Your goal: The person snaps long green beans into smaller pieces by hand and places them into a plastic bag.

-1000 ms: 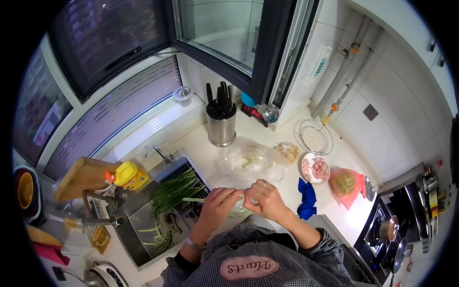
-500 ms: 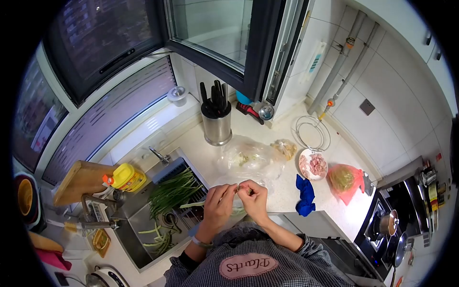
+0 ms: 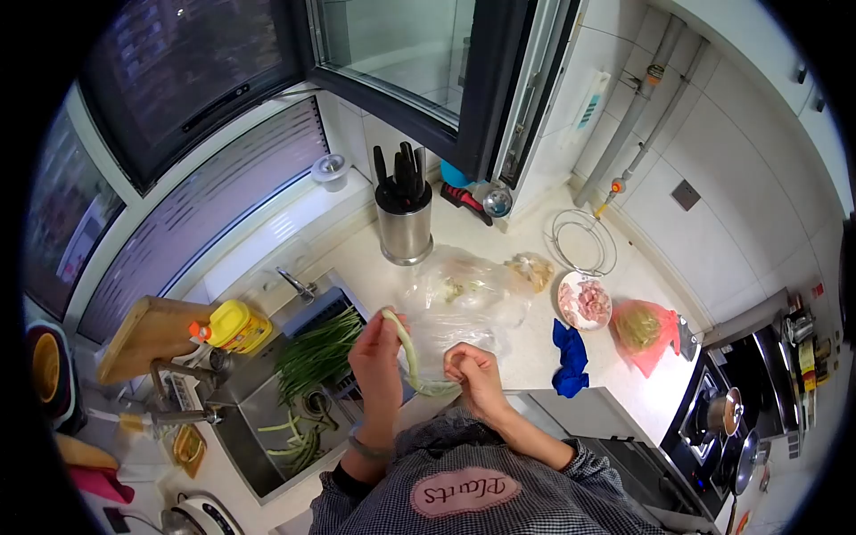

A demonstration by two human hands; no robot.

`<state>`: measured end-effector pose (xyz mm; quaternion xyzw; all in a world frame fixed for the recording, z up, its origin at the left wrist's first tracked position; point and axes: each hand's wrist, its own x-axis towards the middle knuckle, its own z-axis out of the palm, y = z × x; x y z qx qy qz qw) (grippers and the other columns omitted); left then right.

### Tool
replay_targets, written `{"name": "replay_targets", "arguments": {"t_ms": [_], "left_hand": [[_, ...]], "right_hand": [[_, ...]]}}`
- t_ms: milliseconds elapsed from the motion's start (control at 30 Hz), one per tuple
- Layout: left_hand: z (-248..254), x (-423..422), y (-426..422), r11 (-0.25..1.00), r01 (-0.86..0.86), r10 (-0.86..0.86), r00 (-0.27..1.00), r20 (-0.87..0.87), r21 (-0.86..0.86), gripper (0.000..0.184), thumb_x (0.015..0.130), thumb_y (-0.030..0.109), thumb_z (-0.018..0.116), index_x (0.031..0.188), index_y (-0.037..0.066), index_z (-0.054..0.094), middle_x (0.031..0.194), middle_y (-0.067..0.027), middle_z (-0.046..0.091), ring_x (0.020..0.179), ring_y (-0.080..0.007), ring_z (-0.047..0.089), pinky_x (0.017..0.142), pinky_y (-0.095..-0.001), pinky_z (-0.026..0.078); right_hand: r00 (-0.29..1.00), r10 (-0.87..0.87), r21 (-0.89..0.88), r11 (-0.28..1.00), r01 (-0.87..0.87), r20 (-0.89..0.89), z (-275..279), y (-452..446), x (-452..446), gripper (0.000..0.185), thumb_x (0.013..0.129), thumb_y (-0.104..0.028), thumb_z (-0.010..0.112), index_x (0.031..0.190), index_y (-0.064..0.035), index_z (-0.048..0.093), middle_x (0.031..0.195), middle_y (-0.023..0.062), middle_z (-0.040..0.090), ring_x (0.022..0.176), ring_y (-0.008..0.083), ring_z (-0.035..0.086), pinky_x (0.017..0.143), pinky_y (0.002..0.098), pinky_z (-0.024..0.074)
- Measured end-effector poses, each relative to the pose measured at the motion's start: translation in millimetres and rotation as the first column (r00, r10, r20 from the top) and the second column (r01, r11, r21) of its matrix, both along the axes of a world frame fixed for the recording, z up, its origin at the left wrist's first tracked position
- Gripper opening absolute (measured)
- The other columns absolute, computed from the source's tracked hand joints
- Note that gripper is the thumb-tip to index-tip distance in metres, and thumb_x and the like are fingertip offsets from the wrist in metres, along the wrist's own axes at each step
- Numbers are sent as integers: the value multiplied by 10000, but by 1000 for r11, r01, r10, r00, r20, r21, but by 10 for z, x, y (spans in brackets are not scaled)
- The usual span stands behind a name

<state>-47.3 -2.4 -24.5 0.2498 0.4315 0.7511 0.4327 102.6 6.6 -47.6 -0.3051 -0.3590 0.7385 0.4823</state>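
Note:
In my left hand, thumb and fingers pinch the upper end of a long pale-green bean. The bean hangs in a curve, and its lower end reaches the underside of my right hand. The fingers of that hand are curled closed; what they hold, if anything, is hidden. Similar bean pieces lie in the sink to the left, below a bunch of green chives. Just beyond my hands, a clear plastic bag with some scraps in it rests on the counter.
A knife block stands behind the bag. To the right are a plate of raw meat, a blue cloth-like bundle and a pink bag. A pot sits on the stove. An open window juts in overhead.
My hands were together over the counter; now they are apart. My left hand has moved left and lifted one end of the bean, which now curves between the hands.

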Motion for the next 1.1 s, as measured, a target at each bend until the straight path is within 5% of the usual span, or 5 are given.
{"name": "replay_targets", "arguments": {"t_ms": [167,500,667,800,1100], "left_hand": [[-71,-352,90,989,54,-112,881,460,138,270,958,160,586,1178,4,597,1112,-67,629,938,-137,622,824,-263,540],[-162,-407,124,988,62,-131,816,564,139,234,971,191,565,1147,39,591,1055,-51,632,918,-125,624,828,-262,544],[-231,-487,78,993,30,-86,834,546,110,246,966,203,576,1152,42,593,1061,-38,637,936,-124,625,837,-258,539],[-310,-616,24,995,-63,11,836,548,76,249,962,214,585,1147,48,599,1068,-26,641,957,-128,624,850,-252,534],[-309,-625,117,989,-147,106,822,560,28,257,957,216,592,1159,58,602,1072,-29,647,977,-132,624,857,-257,536]], "right_hand": [[997,42,-1,999,-42,60,-110,35,330,164,855,19,434,865,32,598,672,7,497,584,64,360,552,216,301],[842,-140,124,988,88,522,-713,1089,328,232,925,-137,483,957,21,651,709,-23,535,607,62,440,571,204,365],[286,-540,607,745,-276,792,-1599,1664,422,286,937,-185,546,1147,-27,659,985,89,688,870,174,635,829,264,489],[662,120,187,908,-374,740,-741,1142,187,176,884,-132,638,983,2,696,1015,112,683,925,188,629,813,292,489],[698,237,356,725,-590,676,-8,385,16,125,836,-86,706,931,-7,687,908,62,666,819,147,606,720,278,467]]}}
